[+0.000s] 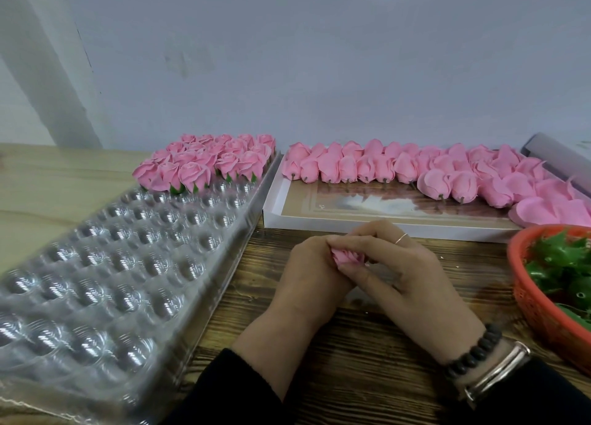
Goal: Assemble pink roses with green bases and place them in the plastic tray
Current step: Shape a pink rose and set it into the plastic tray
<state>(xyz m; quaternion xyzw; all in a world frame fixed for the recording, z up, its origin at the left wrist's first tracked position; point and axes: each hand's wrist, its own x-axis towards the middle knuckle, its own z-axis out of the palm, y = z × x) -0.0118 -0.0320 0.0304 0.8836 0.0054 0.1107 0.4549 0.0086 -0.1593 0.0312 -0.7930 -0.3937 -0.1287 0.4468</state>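
Note:
My left hand (307,274) and my right hand (403,274) meet over the wooden table, both closed around one pink rose (347,257), of which only the petals show between the fingers. Whether a green base is on it is hidden. The clear plastic tray (105,264) with round cups lies to the left; several finished roses with green bases (204,165) fill its far rows. Loose pink rose heads (415,168) lie in a white cardboard box (367,229) just beyond my hands. Green bases (563,264) sit in an orange basket (537,300) at the right.
A grey wall stands right behind the tray and box. A pale wooden surface (48,181) extends at the far left. My right wrist carries a dark bead bracelet (473,351) and a metal bangle (499,370).

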